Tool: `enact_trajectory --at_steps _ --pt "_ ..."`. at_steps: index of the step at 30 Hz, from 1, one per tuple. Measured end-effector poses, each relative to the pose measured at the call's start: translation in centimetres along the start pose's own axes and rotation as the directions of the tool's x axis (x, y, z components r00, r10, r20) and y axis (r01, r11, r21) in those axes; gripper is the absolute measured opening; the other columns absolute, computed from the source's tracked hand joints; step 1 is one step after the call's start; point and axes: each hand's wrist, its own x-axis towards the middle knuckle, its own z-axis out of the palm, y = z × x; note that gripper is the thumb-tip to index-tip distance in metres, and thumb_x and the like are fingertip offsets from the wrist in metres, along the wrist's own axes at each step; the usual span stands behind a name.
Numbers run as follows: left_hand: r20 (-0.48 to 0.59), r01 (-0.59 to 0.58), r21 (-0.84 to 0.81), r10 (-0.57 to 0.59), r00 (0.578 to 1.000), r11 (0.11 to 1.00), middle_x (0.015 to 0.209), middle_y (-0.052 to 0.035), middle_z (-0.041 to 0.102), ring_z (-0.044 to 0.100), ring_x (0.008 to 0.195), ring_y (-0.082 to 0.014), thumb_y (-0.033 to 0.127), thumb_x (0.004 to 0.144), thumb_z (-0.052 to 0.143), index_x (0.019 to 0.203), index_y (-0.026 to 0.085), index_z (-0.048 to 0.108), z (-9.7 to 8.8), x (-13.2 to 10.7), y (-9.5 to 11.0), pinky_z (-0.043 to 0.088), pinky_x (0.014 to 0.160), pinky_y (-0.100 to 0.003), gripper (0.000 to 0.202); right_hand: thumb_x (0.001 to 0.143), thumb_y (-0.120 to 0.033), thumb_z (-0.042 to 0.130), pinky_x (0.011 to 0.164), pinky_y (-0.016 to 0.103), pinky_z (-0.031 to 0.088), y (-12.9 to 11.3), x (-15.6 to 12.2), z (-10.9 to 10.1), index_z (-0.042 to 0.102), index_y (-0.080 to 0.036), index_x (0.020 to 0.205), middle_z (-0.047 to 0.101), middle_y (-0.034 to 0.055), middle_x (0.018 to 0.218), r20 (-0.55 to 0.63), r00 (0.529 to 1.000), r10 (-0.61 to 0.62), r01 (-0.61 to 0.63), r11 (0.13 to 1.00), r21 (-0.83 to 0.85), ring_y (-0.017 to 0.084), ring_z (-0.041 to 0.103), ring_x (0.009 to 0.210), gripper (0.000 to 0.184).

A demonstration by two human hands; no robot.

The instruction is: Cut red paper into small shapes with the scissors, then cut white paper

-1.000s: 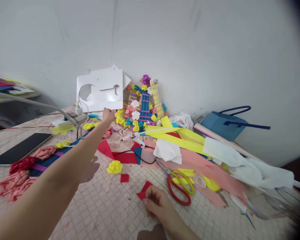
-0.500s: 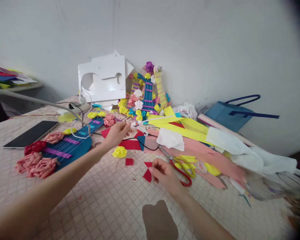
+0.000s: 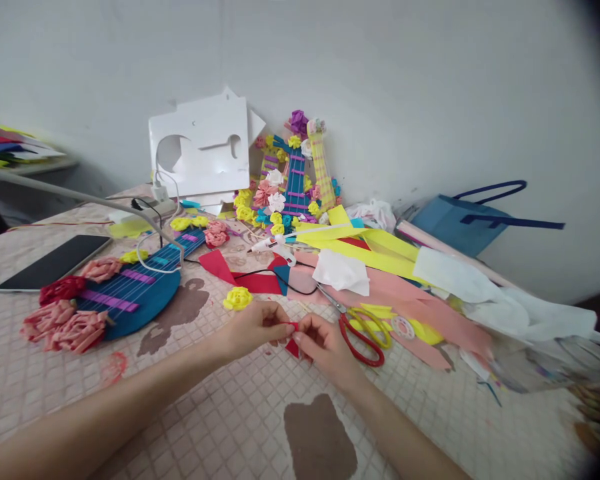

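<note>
My left hand (image 3: pixel 253 328) and my right hand (image 3: pixel 324 345) meet over the checked tablecloth (image 3: pixel 220 427), both pinching one small piece of red paper (image 3: pixel 293 344) between their fingertips. A yellow paper flower (image 3: pixel 238 298) lies just beyond my left hand. Red-and-yellow scissors (image 3: pixel 363 330) lie right of my right hand. A white glue gun (image 3: pixel 273 245) with a black cord rests farther back, near larger red and blue paper scraps (image 3: pixel 253 280).
A blue paper guitar (image 3: pixel 135 293) with pink and red flowers lies at the left, beside a dark tablet (image 3: pixel 50 261). A flower-covered model (image 3: pixel 293 187) and white card cut-out (image 3: pixel 200 153) lean on the wall. Yellow and pink paper strips (image 3: pixel 380 267), tissue and a blue bag (image 3: pixel 455 217) crowd the right.
My left hand came back from the white card at the wall, past the glue gun, and now pinches the red paper together with my right hand. The view tilted down slightly.
</note>
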Motion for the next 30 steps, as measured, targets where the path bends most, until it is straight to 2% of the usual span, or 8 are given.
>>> enact_trajectory --at_steps 3,6,11,20,27,30 --pt "-0.009 0.006 -0.012 -0.006 1.000 1.000 0.061 0.0004 0.059 0.054 0.056 -0.0111 0.041 0.072 0.068 0.069 0.015 0.055 0.09 -0.04 -0.03 0.041 0.052 -0.023 0.029 0.082 -0.034 0.063 0.046 0.021 0.033 -0.22 -0.02 0.04 0.054 -0.018 0.078 0.050 -0.0045 0.062 0.013 1.000 0.016 -0.017 0.999 0.033 0.008 0.042 0.050 0.019" --pt "-0.017 0.029 -0.020 -0.030 0.999 0.999 0.059 0.0002 0.059 0.053 0.055 -0.0107 0.041 0.071 0.069 0.068 0.015 0.054 0.19 -0.07 -0.01 0.040 0.050 -0.022 0.030 0.081 -0.032 0.064 0.047 0.021 0.033 -0.24 0.03 0.08 0.053 -0.018 0.073 0.049 -0.0046 0.062 -0.005 1.000 0.012 -0.012 1.000 0.002 0.008 0.041 0.051 0.019" --pt "0.015 0.071 -0.062 -0.070 0.997 0.996 0.065 -0.0017 0.063 0.056 0.059 -0.0116 0.040 0.071 0.070 0.074 0.014 0.058 0.24 -0.11 -0.12 0.043 0.055 -0.024 0.029 0.081 -0.030 0.062 0.047 0.022 0.032 -0.16 -0.04 0.22 0.051 -0.019 0.070 0.046 -0.0058 0.058 -0.035 0.999 0.016 -0.017 0.999 -0.033 0.008 0.040 0.050 0.019" --pt "0.007 0.086 -0.090 -0.086 0.996 0.992 0.061 -0.0005 0.062 0.056 0.056 -0.0112 0.039 0.070 0.070 0.069 0.014 0.057 0.10 0.01 -0.49 0.043 0.055 -0.024 0.028 0.082 -0.039 0.062 0.046 0.022 0.033 -0.11 -0.08 0.23 0.052 -0.019 0.072 0.047 -0.0059 0.057 -0.024 0.999 0.047 -0.047 0.999 -0.005 0.008 0.042 0.047 0.025" --pt "-0.057 0.121 -0.172 -0.133 0.990 0.978 0.069 -0.0029 0.065 0.060 0.064 -0.0126 0.045 0.078 0.062 0.075 0.014 0.058 0.32 -0.33 0.11 0.048 0.065 -0.027 0.032 0.082 -0.041 0.062 0.046 0.022 0.033 -0.03 -0.07 0.25 0.050 -0.019 0.072 0.048 -0.0065 0.054 -0.050 0.996 0.079 -0.076 0.996 0.049 0.008 0.042 0.046 0.027" --pt "-0.032 0.105 -0.126 -0.109 0.993 0.987 0.068 -0.0021 0.064 0.058 0.063 -0.0125 0.045 0.076 0.065 0.077 0.013 0.060 0.58 -0.52 -0.01 0.045 0.060 -0.025 0.032 0.080 -0.043 0.063 0.046 0.022 0.033 -0.11 -0.12 0.34 0.051 -0.019 0.072 0.048 -0.0065 0.054 -0.056 0.995 0.081 -0.078 0.996 0.053 0.008 0.042 0.046 0.028"
